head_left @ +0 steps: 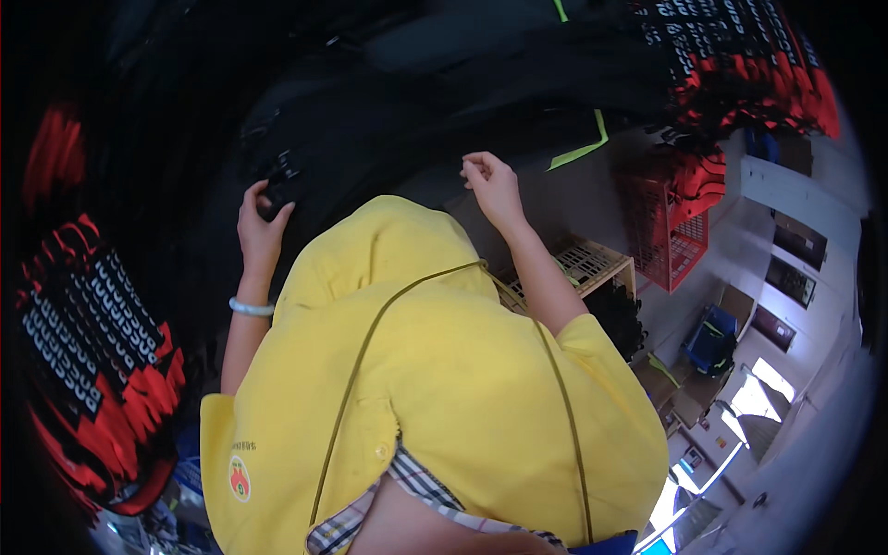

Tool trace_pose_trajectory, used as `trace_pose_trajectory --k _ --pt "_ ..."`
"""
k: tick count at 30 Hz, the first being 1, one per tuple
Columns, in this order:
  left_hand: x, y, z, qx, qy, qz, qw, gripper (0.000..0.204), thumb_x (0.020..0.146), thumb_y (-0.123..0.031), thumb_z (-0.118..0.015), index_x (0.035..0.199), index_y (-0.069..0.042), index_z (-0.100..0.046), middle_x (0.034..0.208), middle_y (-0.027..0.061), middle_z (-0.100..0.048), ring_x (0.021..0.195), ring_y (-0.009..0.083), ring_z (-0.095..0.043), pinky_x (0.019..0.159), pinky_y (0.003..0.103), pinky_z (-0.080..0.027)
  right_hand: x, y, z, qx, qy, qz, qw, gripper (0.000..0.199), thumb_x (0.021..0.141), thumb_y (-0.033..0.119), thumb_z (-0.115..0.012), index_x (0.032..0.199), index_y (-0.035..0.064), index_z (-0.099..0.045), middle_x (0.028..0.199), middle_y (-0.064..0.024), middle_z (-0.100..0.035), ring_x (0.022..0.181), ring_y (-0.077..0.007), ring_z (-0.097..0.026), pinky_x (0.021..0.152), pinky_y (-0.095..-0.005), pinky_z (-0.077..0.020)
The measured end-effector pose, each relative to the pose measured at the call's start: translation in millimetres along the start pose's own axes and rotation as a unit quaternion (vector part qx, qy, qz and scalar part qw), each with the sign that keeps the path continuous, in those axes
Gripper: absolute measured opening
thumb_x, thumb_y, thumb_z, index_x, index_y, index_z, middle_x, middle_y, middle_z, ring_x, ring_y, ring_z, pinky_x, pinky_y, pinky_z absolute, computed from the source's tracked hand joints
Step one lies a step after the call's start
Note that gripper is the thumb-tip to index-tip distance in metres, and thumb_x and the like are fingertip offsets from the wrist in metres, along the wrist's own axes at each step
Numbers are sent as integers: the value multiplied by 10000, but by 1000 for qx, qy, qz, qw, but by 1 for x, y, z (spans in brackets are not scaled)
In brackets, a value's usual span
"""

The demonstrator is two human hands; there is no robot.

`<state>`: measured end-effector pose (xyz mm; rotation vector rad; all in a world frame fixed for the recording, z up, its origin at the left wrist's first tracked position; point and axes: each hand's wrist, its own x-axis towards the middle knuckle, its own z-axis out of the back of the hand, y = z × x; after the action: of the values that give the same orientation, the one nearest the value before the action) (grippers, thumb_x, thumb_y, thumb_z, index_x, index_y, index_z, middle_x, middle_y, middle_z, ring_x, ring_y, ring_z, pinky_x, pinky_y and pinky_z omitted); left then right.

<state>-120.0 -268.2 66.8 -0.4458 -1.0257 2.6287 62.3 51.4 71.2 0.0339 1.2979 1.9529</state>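
- Nearest the camera, a yellow short-sleeved polo shirt with a small round badge fills the lower middle, a thin dark cord looped across it.
- Above the shirt lies a heap of black fabric garments spread over a dark work surface.
- Left hand, a pale bead bracelet on its wrist, closes its fingers round a small black plastic buckle at the heap's left edge; the grip looks firm but is partly hidden.
- Right hand hovers at the heap's lower right, fingers curled into a loose pinch; whether it holds thread or cloth, I cannot tell.
- Stacks of black gloves with red cuffs sit well left of the shirt, and more lie at the upper right.
- A red plastic crate and a pale slatted crate stand right of the shirt.
- Risk, as I judge it: black on black hides edges, so the buckle could slip or snag the fabric if tugged one-handed.
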Motion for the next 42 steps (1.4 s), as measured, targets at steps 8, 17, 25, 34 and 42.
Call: trace_pose_trajectory --k 8,17,25,34,42 --pt "-16 -7 -12 16 -30 12 999 337 780 -49 -714 1070 -30 -545 762 41 -510 729 156 -519 699 259 -439 64 21 6 257 -9 -180 949 300 911 362 -589 913 63 -615 868 -45 -670 604 -82 -572 517 -206 -409" --pt "-30 -36 8 -261 -45 5 964 167 916 -10 -551 1049 -20 -451 1104 128 -600 837 142 -616 789 253 -468 86 22 28 483 -17 -137 865 187 867 203 -659 746 143 -529 749 16 -552 617 -81 -522 557 -242 -431" --pt "-34 -83 46 -327 -66 -77 940 145 926 -6 -521 1053 -28 -455 1116 139 -597 851 174 -616 799 264 -475 133 34 74 681 13 -43 731 258 882 174 -577 1130 105 -600 1100 -66 -658 525 -92 -471 625 -284 -469" --pt "-22 -61 105 -392 -151 42 907 150 951 -134 -544 1054 -25 -532 878 50 -595 710 116 -580 701 259 -487 237 36 262 676 -76 11 733 219 836 266 -582 868 54 -535 716 -28 -562 739 -204 -572 653 -350 -451" --pt "-19 -29 106 -432 -204 206 854 153 918 -228 -616 882 -84 -584 693 -13 -553 544 65 -483 674 241 -485 249 43 411 466 -306 -139 818 120 762 56 -520 661 72 -456 601 -39 -493 542 -203 -503 638 -412 -500"
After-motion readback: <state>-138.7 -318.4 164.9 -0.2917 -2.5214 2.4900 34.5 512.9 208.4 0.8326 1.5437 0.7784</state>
